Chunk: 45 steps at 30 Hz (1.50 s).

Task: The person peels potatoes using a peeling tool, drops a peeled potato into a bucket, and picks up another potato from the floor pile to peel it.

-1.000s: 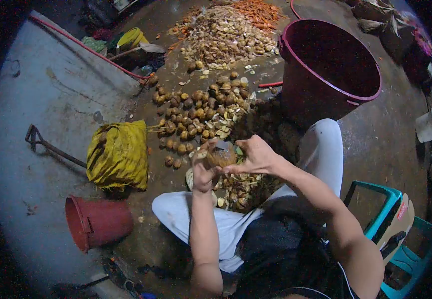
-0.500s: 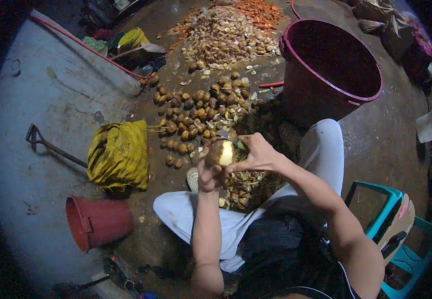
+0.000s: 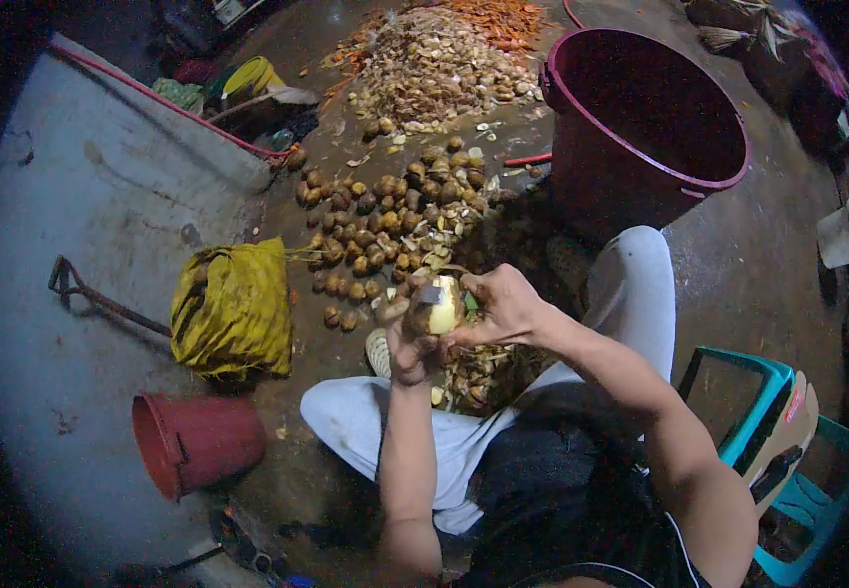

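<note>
A brown tuber (image 3: 441, 312) with a pale peeled strip is between my two hands, above my lap. My left hand (image 3: 412, 348) cups it from the left and below. On its right side, my right hand (image 3: 503, 306) is closed round a tool whose grey blade (image 3: 431, 294) lies against the tuber; its handle is mostly hidden. Peelings (image 3: 478, 377) lie on the floor below my hands. Several unpeeled brown tubers (image 3: 375, 220) are spread on the floor beyond them.
A large maroon tub (image 3: 601, 147) stands at right, beyond my knee. Pale and orange scraps (image 3: 444, 69) form a heap at the back. At left are a yellow sack (image 3: 233, 309), a red bucket (image 3: 209, 441) and a tool handle (image 3: 111, 309). A teal stool (image 3: 738, 392) is at right.
The tuber has turned, and its pale peeled strip now shows. The blade has moved down from the tuber's top edge onto its side. Both hands stay around it.
</note>
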Available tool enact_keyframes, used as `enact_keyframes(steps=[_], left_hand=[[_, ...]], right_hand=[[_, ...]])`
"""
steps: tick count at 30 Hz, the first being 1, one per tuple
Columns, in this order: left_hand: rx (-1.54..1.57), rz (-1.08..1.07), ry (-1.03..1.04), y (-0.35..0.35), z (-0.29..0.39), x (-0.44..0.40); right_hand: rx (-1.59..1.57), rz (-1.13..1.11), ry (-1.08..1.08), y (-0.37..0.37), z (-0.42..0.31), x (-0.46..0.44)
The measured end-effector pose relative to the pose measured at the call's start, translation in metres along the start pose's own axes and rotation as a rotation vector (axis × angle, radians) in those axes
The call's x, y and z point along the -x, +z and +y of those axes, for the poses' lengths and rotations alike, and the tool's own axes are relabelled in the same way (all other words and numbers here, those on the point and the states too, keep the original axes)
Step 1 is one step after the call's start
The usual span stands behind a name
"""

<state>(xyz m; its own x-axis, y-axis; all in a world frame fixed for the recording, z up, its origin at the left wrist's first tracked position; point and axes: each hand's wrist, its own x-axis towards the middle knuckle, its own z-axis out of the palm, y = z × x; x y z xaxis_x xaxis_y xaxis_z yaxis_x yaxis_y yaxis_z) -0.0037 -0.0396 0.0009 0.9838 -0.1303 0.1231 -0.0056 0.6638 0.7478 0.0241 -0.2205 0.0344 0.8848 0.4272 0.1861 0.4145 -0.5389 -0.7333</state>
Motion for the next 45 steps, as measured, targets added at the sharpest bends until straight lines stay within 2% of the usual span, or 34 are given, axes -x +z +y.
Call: enact_keyframes(steps=[2,5,7,10,12,13,15,20,22,23,24,26,27,28,32,34,39,41,44,45], left_hand=[[-0.038,-0.003,0.062,-0.001,0.000,0.000],[0.017,0.015,-0.023,0.002,0.002,0.000],[0.057,0.078,0.024,0.021,0.005,-0.004],[0.093,0.009,-0.053,0.007,0.007,0.002],[0.094,-0.031,-0.153,0.003,0.011,0.004],[0.094,-0.030,-0.154,0.007,0.012,0.003],[0.056,-0.068,-0.022,0.016,0.015,0.001],[0.030,-0.108,-0.071,0.003,0.011,0.003],[0.028,-0.121,-0.084,0.007,0.011,0.003],[0.048,-0.060,-0.087,0.011,0.010,0.005],[0.068,0.002,-0.088,0.015,0.010,0.005],[0.013,-0.013,-0.046,0.018,0.010,0.001],[-0.043,-0.026,-0.003,0.018,0.010,0.000],[-0.035,-0.017,-0.047,0.017,0.012,0.000],[0.039,-0.009,0.022,0.028,0.010,-0.005],[0.033,-0.006,-0.017,0.020,0.012,-0.001],[-0.034,-0.084,-0.005,0.014,0.018,-0.002],[-0.066,-0.057,-0.030,0.006,0.015,0.004],[-0.041,0.008,0.056,0.001,0.009,0.009],[-0.016,0.005,-0.052,0.000,0.013,0.009]], right_hand=[[0.106,0.142,-0.107,0.009,0.006,0.002],[0.184,0.193,-0.135,0.007,-0.004,0.002],[0.144,0.172,-0.170,0.011,0.004,-0.003],[-0.217,0.099,0.019,0.008,0.003,-0.006],[-0.193,0.043,0.025,0.004,0.005,-0.007],[-0.170,-0.012,0.032,0.002,0.004,-0.008],[-0.183,-0.026,0.009,-0.008,-0.006,-0.007],[-0.213,-0.047,-0.005,-0.010,-0.010,-0.005],[-0.162,0.009,-0.058,-0.012,-0.012,-0.003],[-0.162,0.009,-0.057,-0.012,-0.012,-0.002],[-0.108,-0.020,-0.033,-0.012,-0.012,-0.001],[-0.053,-0.050,-0.009,-0.010,-0.012,0.002],[0.055,-0.021,-0.029,-0.008,-0.011,0.002],[0.163,0.007,-0.050,-0.006,-0.011,0.003],[0.139,0.054,-0.089,-0.009,-0.012,0.003],[-0.069,-0.020,0.068,-0.008,-0.006,-0.003],[-0.142,-0.042,0.050,-0.016,-0.013,-0.005],[-0.102,-0.065,0.012,-0.015,-0.014,-0.005],[-0.144,-0.006,-0.027,-0.015,-0.015,-0.004],[-0.144,-0.006,-0.027,-0.013,-0.014,-0.004]])
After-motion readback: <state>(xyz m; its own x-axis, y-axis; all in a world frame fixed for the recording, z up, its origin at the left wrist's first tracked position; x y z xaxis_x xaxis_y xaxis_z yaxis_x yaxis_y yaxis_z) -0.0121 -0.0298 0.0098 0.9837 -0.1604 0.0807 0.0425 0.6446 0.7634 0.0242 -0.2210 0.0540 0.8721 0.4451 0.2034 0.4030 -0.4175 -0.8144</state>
